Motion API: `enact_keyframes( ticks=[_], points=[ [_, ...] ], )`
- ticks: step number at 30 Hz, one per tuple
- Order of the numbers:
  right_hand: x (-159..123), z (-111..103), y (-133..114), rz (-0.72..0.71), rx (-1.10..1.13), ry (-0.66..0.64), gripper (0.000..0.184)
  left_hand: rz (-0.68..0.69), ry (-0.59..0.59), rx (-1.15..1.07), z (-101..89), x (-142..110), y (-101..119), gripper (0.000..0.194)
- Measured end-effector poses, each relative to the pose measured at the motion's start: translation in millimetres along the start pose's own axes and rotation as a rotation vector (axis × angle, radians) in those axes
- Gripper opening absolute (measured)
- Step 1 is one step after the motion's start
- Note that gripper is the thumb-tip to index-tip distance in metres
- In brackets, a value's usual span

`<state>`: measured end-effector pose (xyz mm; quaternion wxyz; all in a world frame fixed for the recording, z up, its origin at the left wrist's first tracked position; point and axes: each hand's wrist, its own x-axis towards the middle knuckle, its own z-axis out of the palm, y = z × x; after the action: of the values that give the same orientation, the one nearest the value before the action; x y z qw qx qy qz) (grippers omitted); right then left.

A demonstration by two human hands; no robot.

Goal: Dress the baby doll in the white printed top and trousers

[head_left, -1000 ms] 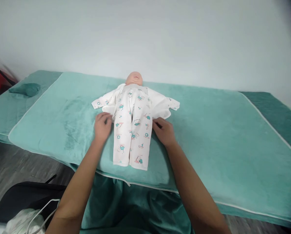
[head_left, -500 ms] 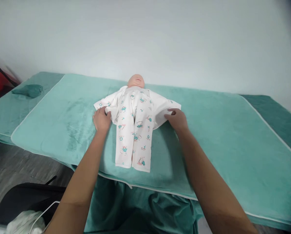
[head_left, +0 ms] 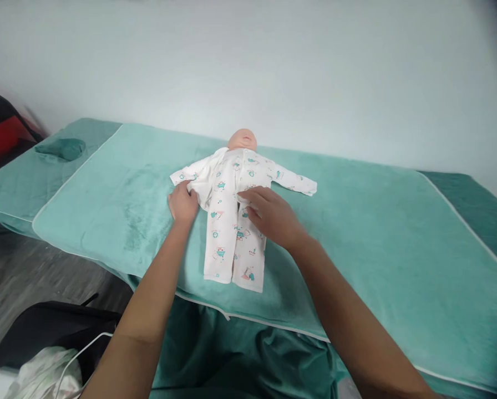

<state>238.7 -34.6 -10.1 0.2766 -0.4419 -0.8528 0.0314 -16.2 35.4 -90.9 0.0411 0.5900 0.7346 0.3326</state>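
Near the bed's (head_left: 377,238) near edge, at left, stands a black chair (head_left: 52,327) bearing a pale cloth (head_left: 51,368). The left hand (head_left: 183,204) is nearly closed, pinching the shirt's (head_left: 202,191) left flap. The doll's head (head_left: 243,138) lies beside the bed's far edge, the shirt just below it. Over the shirt, trousers (head_left: 220,244) run toward the near edge. The right hand (head_left: 271,213) is half curled above the trousers; whether it grips cloth, I cannot tell.

Doll head (head_left: 242,139) above printed white clothes (head_left: 220,233), green bed (head_left: 377,249) beneath, left grip (head_left: 183,203) pinching their side edge, right grip (head_left: 271,216) over their middle
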Motion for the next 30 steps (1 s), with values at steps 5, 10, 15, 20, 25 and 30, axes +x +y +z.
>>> enact_keyframes(
  ticks=[5, 10, 15, 20, 25, 30],
  points=[
    [-45, 22, 17, 0.24, -0.024, 0.282, 0.041, -0.034, -0.018, 0.029, -0.2, 0, 1, 0.042],
    [-62, 36, 25, 0.324, 0.074, 0.283, 0.017, -0.046, -0.008, 0.017, 0.1, 0, 1, 0.048],
    [-69, 36, 22, 0.293, 0.121, 0.209, 0.012, -0.054, -0.011, -0.004, 0.5, 0, 0, 0.047],
    [-65, 21, 23, 0.337, 0.153, 0.201, 0.022, -0.05, 0.0, -0.046, 0.6, 0, 0, 0.048],
    [-7, 9, 22, 0.385, 0.253, 0.382, 0.025, -0.049, 0.01, -0.09, 2.3, 2, -2, 0.046],
    [89, 25, 37, 0.387, 0.303, 0.369, 0.009, 0.026, 0.056, -0.373, 6.6, 0, -6, 0.035]
  ],
)
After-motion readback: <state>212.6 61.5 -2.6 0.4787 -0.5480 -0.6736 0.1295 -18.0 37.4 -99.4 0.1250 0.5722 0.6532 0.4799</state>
